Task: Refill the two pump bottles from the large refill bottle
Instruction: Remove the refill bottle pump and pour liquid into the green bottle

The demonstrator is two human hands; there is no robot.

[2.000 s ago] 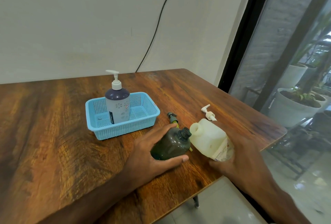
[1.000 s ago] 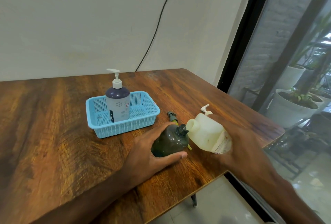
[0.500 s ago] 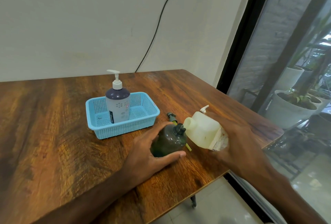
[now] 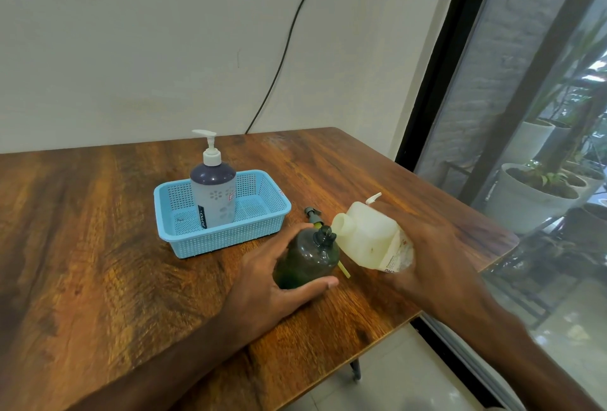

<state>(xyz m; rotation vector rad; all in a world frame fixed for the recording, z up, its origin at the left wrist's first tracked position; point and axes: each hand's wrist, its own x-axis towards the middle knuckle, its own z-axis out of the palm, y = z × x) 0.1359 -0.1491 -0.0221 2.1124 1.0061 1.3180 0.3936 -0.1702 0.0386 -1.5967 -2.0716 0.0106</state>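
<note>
Near the table's (image 4: 98, 262) front edge, 2 hands hold 2 bottles.
Fingers and thumb of the left hand (image 4: 262, 282) curl round the upright green bottle (image 4: 307, 259); the right hand (image 4: 433, 266) grips the tilted refill bottle (image 4: 368, 236), its open mouth just beside the green neck.

The dark green translucent plastic bottle (image 4: 307, 256) stands on the wooden table (image 4: 98, 246) with its neck open, and the left hand (image 4: 262, 289) grips it. The large cream-white plastic refill bottle (image 4: 368, 236) is tilted, its open mouth just beside that neck, held by the right hand (image 4: 437, 259). The grey bottle with a white pump (image 4: 215, 200) stands upright inside the blue plastic basket (image 4: 230, 239).
</note>
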